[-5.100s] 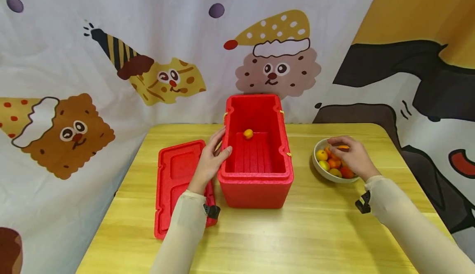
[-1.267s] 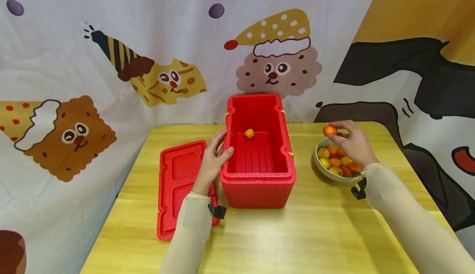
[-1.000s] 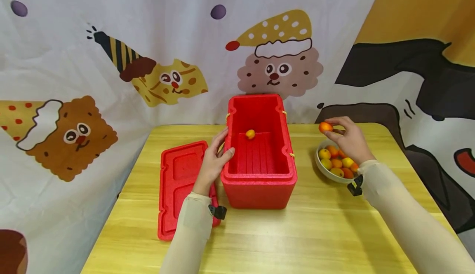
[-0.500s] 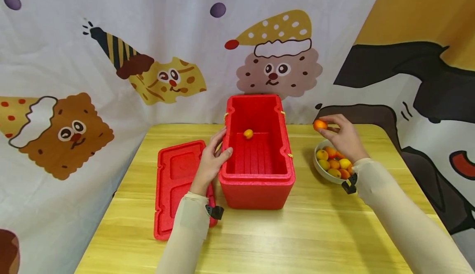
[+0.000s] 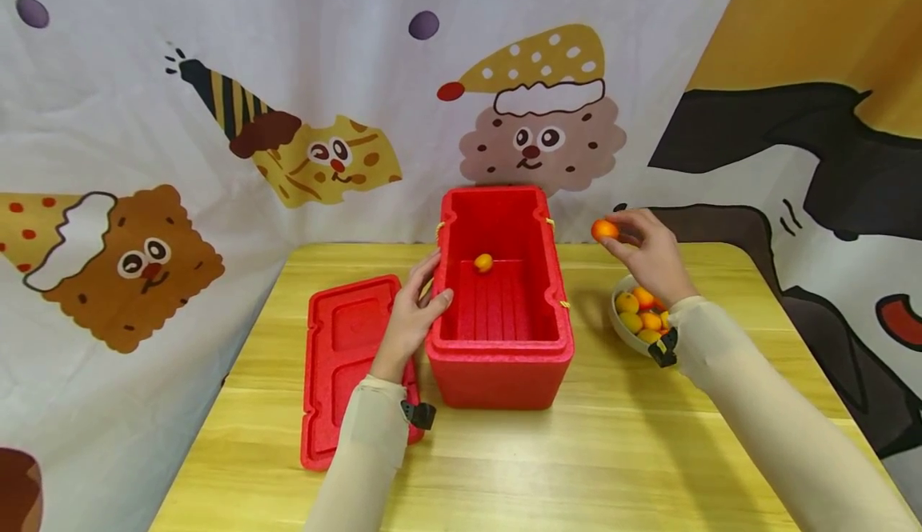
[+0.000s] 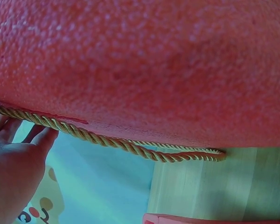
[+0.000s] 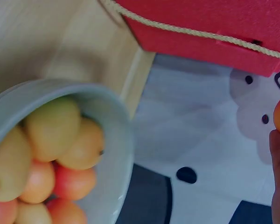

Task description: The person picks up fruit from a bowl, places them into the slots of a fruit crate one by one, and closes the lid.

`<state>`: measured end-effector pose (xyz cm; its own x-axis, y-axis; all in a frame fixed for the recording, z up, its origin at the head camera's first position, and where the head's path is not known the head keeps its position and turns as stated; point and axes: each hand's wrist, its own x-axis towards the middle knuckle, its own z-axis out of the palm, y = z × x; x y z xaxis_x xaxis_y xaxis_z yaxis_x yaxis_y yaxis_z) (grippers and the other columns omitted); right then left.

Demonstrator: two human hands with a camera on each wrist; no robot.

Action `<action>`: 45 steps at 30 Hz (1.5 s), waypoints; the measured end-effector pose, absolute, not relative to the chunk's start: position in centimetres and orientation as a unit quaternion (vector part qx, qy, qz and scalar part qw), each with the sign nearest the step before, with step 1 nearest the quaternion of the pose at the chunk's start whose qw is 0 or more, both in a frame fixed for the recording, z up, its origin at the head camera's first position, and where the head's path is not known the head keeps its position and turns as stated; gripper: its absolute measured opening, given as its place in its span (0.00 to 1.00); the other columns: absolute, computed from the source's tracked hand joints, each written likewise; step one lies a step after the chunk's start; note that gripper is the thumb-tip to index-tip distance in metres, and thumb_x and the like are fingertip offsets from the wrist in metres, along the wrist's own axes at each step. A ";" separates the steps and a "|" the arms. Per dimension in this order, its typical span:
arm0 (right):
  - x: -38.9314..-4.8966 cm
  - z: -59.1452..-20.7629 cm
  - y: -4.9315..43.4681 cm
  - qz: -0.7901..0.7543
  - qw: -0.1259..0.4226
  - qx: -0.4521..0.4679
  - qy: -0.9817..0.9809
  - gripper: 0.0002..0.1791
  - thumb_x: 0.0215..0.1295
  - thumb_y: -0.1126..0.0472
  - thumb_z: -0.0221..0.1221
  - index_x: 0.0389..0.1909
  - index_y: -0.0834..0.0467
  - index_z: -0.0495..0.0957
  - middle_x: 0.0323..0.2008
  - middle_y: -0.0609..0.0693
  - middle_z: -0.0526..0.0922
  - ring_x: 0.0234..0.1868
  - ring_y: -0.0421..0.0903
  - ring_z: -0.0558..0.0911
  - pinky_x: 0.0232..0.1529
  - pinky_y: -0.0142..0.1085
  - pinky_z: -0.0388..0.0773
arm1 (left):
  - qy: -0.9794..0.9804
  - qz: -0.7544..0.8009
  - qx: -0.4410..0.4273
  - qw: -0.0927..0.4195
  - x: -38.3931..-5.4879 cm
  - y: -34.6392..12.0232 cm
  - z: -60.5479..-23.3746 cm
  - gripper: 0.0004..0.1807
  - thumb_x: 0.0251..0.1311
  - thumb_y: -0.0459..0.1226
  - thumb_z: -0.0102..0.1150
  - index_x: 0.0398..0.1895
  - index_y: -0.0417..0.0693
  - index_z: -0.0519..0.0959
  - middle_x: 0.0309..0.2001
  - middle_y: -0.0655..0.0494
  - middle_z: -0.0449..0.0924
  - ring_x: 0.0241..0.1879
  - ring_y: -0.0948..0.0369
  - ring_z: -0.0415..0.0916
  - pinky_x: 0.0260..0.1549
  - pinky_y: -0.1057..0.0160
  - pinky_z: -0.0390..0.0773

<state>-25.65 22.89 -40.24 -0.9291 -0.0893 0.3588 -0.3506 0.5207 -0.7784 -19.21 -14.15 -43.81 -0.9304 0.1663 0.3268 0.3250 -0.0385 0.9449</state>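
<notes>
My left hand (image 5: pixel 412 318) holds the left wall of the red foam box (image 5: pixel 493 376), thumb over its rim and fingers along the outside. In the left wrist view, a twisted gold rope (image 6: pixel 130 147) passes over its fingers (image 6: pixel 45 140). One small orange-yellow fruit (image 5: pixel 483 263) lies inside the box. Between thumb and fingertips my right hand (image 5: pixel 651 256) pinches a small round orange fruit (image 5: pixel 604 230), raised between box and bowl. Several similar fruits, yellow, orange and reddish, fill the pale round bowl (image 7: pixel 116 126); my right sleeve partly covers it in the head view.
The red foam lid (image 5: pixel 353 320) lies flat on the wooden table (image 5: pixel 497 468), left of the box and partly under my left forearm. Behind the table hangs a curtain (image 5: pixel 403 220) with cartoon prints, close to the box's back end.
My right hand has taken the orange fruit out of the bowl, lifted it, and moved it left toward the box. The left hand stays at the box's wall throughout.
</notes>
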 end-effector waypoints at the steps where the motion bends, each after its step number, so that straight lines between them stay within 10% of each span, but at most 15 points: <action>1: -25.8 -40.1 22.7 0.473 0.140 0.131 -0.860 0.21 0.64 0.58 0.65 0.56 0.61 0.79 0.50 0.51 0.75 0.52 0.46 0.76 0.57 0.47 0.74 | -0.691 -0.699 -0.178 0.057 -19.2 -14.1 -43.8 0.32 0.66 0.29 0.58 0.73 0.43 0.63 0.72 0.52 0.58 0.69 0.56 0.56 0.64 0.56 0.63; 45: -29.1 -35.9 14.5 0.493 0.088 0.227 -0.835 0.19 0.64 0.63 0.65 0.55 0.61 0.79 0.53 0.50 0.74 0.54 0.47 0.74 0.57 0.44 0.74 | -0.700 -0.691 -0.174 0.039 -17.7 -13.8 -40.8 0.32 0.65 0.24 0.54 0.72 0.29 0.57 0.72 0.37 0.53 0.70 0.47 0.55 0.63 0.55 0.65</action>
